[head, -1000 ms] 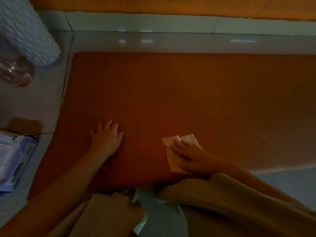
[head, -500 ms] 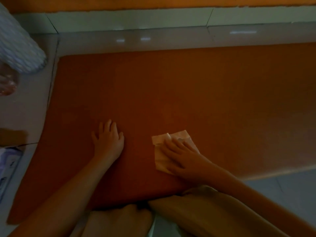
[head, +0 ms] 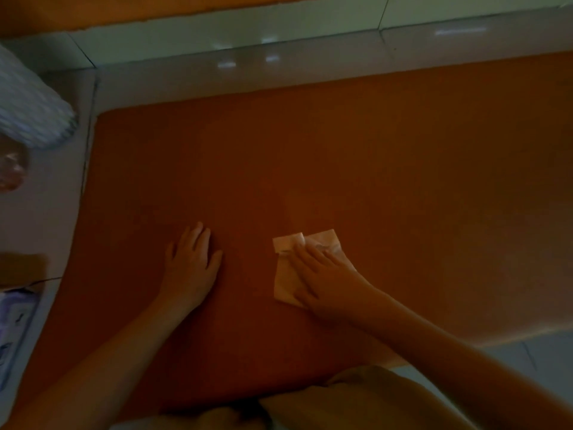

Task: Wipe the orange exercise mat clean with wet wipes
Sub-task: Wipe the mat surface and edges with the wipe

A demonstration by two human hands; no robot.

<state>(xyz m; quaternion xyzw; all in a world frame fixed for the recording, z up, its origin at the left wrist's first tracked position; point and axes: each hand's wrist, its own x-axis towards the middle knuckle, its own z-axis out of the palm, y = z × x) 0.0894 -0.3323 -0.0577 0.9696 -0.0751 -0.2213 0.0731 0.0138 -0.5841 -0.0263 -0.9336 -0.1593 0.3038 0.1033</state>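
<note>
The mat is a plain deep orange all over, and it looks darker near the bottom. The wipe on it is white, with a brighter bit at its top corner. The floor is light grey, with thin dark lines between the tiles and small white shiny spots. The strip along the wall is pale greenish white, and the wall above it is orange. The bumpy thing at the left is white with little bluish dots. The pack at the left edge is purple and white. The cloth at the bottom is tan.
</note>
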